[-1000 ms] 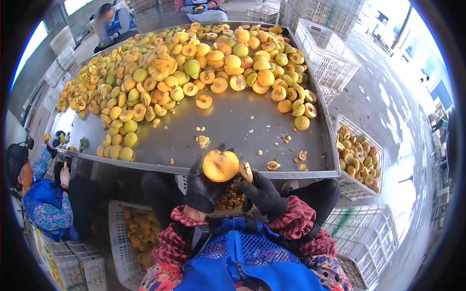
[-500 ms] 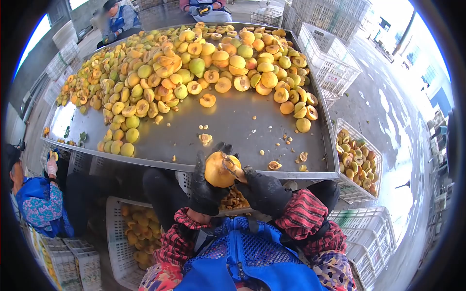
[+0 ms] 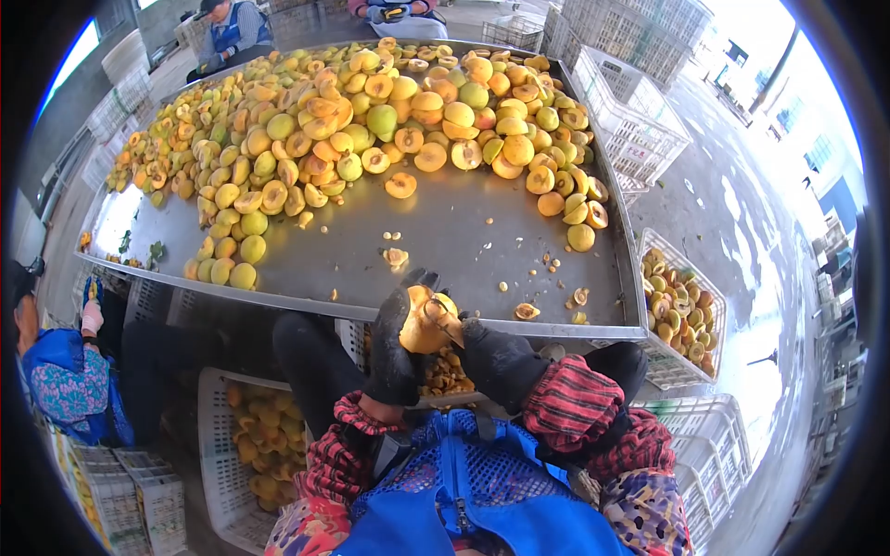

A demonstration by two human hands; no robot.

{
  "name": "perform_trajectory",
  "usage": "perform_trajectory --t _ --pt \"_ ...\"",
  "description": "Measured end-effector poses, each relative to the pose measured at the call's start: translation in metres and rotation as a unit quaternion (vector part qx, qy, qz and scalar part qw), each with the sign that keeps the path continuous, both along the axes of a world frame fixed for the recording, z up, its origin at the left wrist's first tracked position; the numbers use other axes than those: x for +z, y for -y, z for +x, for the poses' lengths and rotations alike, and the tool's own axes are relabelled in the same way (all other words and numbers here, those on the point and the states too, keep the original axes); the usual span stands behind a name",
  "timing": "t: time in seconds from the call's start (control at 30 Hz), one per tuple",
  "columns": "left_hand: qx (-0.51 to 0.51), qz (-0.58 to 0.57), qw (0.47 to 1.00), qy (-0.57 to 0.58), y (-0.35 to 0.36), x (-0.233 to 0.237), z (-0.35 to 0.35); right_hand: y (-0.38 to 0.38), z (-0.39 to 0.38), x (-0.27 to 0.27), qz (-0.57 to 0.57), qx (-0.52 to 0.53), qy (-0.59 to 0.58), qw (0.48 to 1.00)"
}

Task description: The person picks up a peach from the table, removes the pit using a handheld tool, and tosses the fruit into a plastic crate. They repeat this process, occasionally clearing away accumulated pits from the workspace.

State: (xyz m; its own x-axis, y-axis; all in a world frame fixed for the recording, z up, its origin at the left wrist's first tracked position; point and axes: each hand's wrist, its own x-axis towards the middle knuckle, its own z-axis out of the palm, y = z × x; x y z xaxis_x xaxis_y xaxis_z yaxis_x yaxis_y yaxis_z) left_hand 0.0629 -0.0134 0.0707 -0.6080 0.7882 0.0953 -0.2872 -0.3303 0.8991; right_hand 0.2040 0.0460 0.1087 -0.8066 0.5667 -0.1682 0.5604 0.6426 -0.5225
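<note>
My left hand (image 3: 393,350), in a black glove, is wrapped round a yellow peach (image 3: 422,326) just in front of the table's near edge. The gloved right hand (image 3: 499,360) grips a small curved metal tool (image 3: 447,317), whose tip is at the peach's cut side. The tool's handle is hidden in my fingers. Below the hands, a crate holds small orange-brown pieces (image 3: 451,375). Scraps of fruit and a few pits (image 3: 396,257) lie on the metal table (image 3: 371,289) beyond my hands.
Halved peaches (image 3: 315,139) are heaped across the table's far and left parts. A crate of peach halves (image 3: 684,310) stands right of the table, another crate (image 3: 215,417) by my left leg. White crates (image 3: 700,445) stand at right. Co-workers (image 3: 69,380) sit left and beyond.
The peach has turned in my left hand and its cut side shows more, with the metal tool still against it. The view has shifted slightly. The co-worker at left has moved a hand.
</note>
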Motion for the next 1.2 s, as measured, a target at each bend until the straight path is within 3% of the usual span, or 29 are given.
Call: perform_trajectory --t 0.13,0.27,0.37,0.4,0.47,0.5,0.57,0.67,0.73,0.8,0.87,1.0,1.07,1.2 --pt "0.019 -0.086 0.967 -0.239 -0.002 -0.006 -0.005 0.003 -0.005 0.001 -0.025 0.0 0.021 0.999" --pt "0.013 -0.162 0.859 -0.485 -0.006 -0.04 -0.025 0.008 -0.004 -0.006 -0.061 0.002 -0.001 0.998" --pt "0.026 -0.144 0.835 -0.531 -0.014 -0.084 -0.035 0.008 -0.002 -0.016 -0.089 -0.002 -0.012 0.996" --pt "0.032 -0.133 0.835 -0.533 -0.017 -0.125 -0.041 0.008 -0.002 -0.02 -0.092 -0.008 -0.021 0.996" --pt "0.042 -0.12 0.846 -0.518 -0.014 -0.123 -0.041 0.006 -0.005 -0.01 -0.108 0.005 0.029 0.994" --pt "0.045 -0.118 0.857 -0.5 -0.003 -0.073 -0.035 0.007 -0.007 -0.002 -0.113 0.006 0.041 0.993" --pt "0.052 -0.12 0.865 -0.485 0.007 -0.026 -0.026 0.009 -0.009 0.006 -0.116 0.008 0.054 0.992" --pt "0.058 -0.117 0.883 -0.451 0.01 -0.014 -0.021 0.009 -0.011 -0.001 -0.105 0.014 0.047 0.993" --pt "0.059 -0.095 0.922 -0.37 0.011 -0.016 -0.018 0.01 -0.013 -0.004 -0.097 0.02 0.04 0.994" --pt "0.021 -0.032 0.989 -0.146 0.011 -0.015 -0.014 0.009 -0.015 -0.007 -0.09 0.025 0.032 0.995" --pt "0.003 -0.005 0.999 -0.054 0.01 -0.019 -0.014 0.009 -0.016 -0.009 -0.082 0.03 0.023 0.996" --pt "0.028 -0.046 0.981 -0.188 0.012 -0.018 -0.016 0.01 -0.018 -0.012 -0.068 0.037 0.012 0.997" --pt "0.029 -0.052 0.979 -0.197 0.014 -0.011 -0.015 0.01 -0.018 -0.013 -0.064 0.04 0.008 0.997" --pt "-0.003 -0.019 0.998 -0.058 0.015 -0.012 -0.014 0.01 -0.017 -0.015 -0.051 0.047 -0.001 0.998"
